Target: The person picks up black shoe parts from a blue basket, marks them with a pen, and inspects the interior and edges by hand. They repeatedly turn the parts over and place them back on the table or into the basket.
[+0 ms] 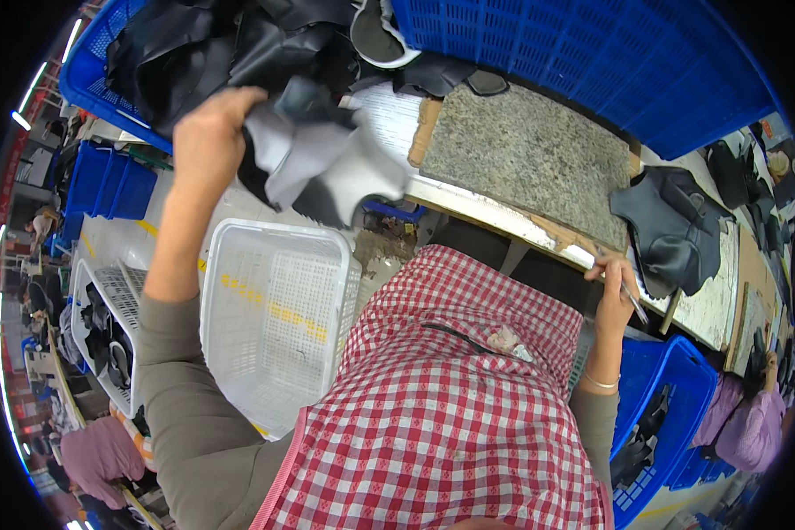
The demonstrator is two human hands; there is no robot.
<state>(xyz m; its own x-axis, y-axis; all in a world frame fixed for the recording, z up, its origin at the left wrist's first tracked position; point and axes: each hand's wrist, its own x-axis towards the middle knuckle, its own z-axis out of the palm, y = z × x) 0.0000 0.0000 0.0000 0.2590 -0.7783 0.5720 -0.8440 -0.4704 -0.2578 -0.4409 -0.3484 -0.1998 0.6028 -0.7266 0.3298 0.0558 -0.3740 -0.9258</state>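
My left hand (210, 146) is closed on a bundle of floppy shoe upper pieces (340, 172), black on one face and pale grey on the other, blurred by motion. They hang over the near left edge of the workbench, beside a blue crate heaped with black upper pieces (194, 62). At the bench's front edge on the right, my right hand (617, 291) grips a slim, pen-like tool (636, 305) with a silvery end; its exact kind is unclear. Just beyond that hand lies a black shoe upper stack (676, 225).
A speckled stone slab (521, 150) covers the bench middle, with a large blue crate (592, 62) behind it. A white plastic basket (278, 309) stands below my left arm. Another blue crate (689, 380) is at lower right. A person in pink (751, 424) sits farther right.
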